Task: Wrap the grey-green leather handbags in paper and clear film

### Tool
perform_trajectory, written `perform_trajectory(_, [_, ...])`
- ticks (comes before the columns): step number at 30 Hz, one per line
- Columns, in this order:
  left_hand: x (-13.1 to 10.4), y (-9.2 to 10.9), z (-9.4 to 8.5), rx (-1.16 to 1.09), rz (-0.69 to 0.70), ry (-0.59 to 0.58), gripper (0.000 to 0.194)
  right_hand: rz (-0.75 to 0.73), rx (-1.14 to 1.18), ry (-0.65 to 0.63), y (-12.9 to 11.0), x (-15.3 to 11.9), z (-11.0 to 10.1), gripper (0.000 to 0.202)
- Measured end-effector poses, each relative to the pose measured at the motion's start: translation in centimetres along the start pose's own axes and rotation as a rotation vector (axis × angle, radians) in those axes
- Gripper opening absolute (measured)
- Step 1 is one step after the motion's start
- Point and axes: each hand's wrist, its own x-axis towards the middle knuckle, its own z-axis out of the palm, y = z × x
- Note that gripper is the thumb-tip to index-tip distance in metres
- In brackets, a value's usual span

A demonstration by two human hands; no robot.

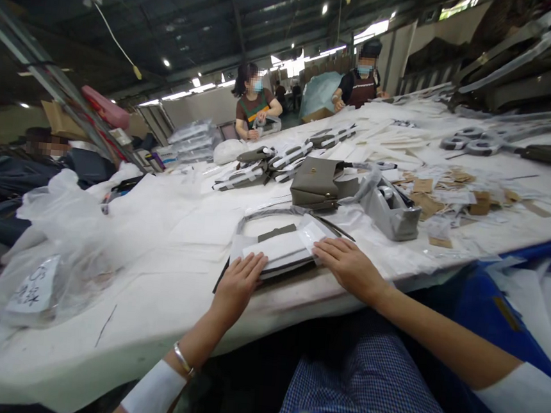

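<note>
- Both flat, fingers outstretched: left hand [240, 283] and right hand [348, 268], resting on a white-covered bag [279, 249].
- Beyond the right hand: an olive bag [312, 183].

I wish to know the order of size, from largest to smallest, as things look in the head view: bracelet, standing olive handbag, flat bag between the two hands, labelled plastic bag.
1. Labelled plastic bag
2. Flat bag
3. Standing olive handbag
4. Bracelet
</note>
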Motion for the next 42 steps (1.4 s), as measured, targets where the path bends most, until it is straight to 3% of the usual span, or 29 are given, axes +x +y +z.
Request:
perform_trajectory(4, [-0.9, 0.2, 2.3, -0.136, -0.091, 0.123, 0.052, 0.246, 0.247, 0.046, -4.1, -1.6, 1.1, 0.032])
perform_trajectory(7, [-1.2, 0.4, 2.7, -0.193, -0.132, 0.135, 0.052, 0.519, 0.434, -0.064, -6.0, -1.6, 2.2, 0.031])
perform_trajectory(10, [-1.3, 0.5, 2.5, -0.230, -0.163, 0.127, 0.054, 0.739, 0.739, -0.081, -6.9, -0.8, 3.2, 0.032])
perform_trajectory(12, [-1.3, 0.6, 2.3, -0.247, -0.190, 0.132, 0.053, 0.836, 1.005, 0.012, -7.5, 0.0, 3.9, 0.035])
perform_trajectory(14, [-1.3, 0.7, 2.3, -0.246, -0.209, 0.141, 0.054, 0.924, 1.204, 0.184, -8.4, 0.8, 4.7, 0.034])
perform_trajectory(17, [-1.7, 0.7, 2.6, -0.190, -0.237, 0.189, 0.068, 0.929, 1.399, 0.455, -9.5, 2.3, 5.8, 0.032])
perform_trajectory(20, [-2.1, 0.5, 3.2, -0.128, -0.312, 0.248, 0.075, 0.767, 1.505, 0.500, -10.0, 3.8, 6.0, 0.044])
perform_trajectory(22, [-2.4, 0.4, 3.5, -0.107, -0.385, 0.267, 0.071, 0.645, 1.431, 0.401, -9.4, 4.2, 5.3, 0.046])
perform_trajectory(25, [-2.7, 0.5, 3.7, -0.109, -0.437, 0.260, 0.068, 0.476, 1.003, 0.230, -6.5, 3.1, 3.1, 0.036])
perform_trajectory(28, [-2.9, 0.6, 3.8, -0.132, -0.428, 0.245, 0.070, 0.357, 0.445, 0.161, -1.4, 0.1, 0.2, 0.031])
perform_trajectory(31, [-2.9, 0.7, 3.8, -0.143, -0.441, 0.250, 0.072, 0.342, 0.118, 0.054, 4.2, -3.2, -2.1, 0.035])
perform_trajectory(35, [-2.9, 0.6, 3.9, -0.130, -0.442, 0.257, 0.068, 0.405, 0.022, -0.097, 8.0, -5.2, -2.7, 0.037])
perform_trajectory(42, [-2.9, 0.6, 3.9, -0.122, -0.437, 0.268, 0.065, 0.592, 0.025, -0.074, 8.3, -3.4, -2.4, 0.017])
